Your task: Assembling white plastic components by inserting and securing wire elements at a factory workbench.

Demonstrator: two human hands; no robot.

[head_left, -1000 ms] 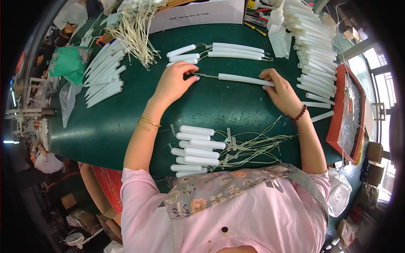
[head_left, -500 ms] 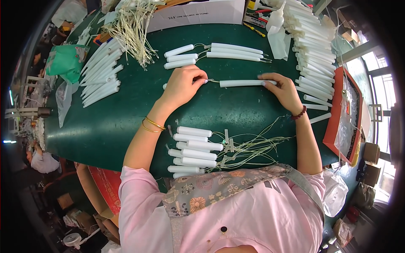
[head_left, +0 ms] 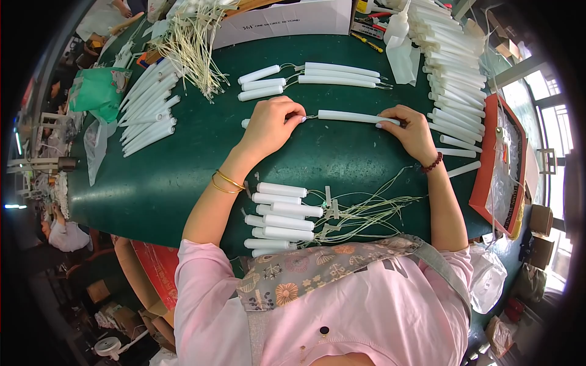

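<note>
A long white tube (head_left: 351, 116) lies nearly level across the middle of the green table. My right hand (head_left: 410, 129) pinches its right end between thumb and fingers. From its left end a thin wire (head_left: 312, 117) runs to my left hand (head_left: 271, 125), whose thumb and fingertips are closed on it. Partly covered by that hand is a short white tube (head_left: 245, 123); only its left tip shows. Just beyond lie other pairs, each a short tube (head_left: 261, 93) wired to a long tube (head_left: 339, 80).
Nearer me lie several short white tubes (head_left: 287, 222) with loose wires (head_left: 366, 213). A wire bundle (head_left: 195, 49) and a tube pile (head_left: 149, 113) are far left. Stacked long tubes (head_left: 455, 79), a white bottle (head_left: 397, 27) and an orange box (head_left: 495, 165) stand at the right.
The long tube's left end has swung slightly away from me. My left hand has shifted slightly right, and my right fingers have settled around the tube's right end.
</note>
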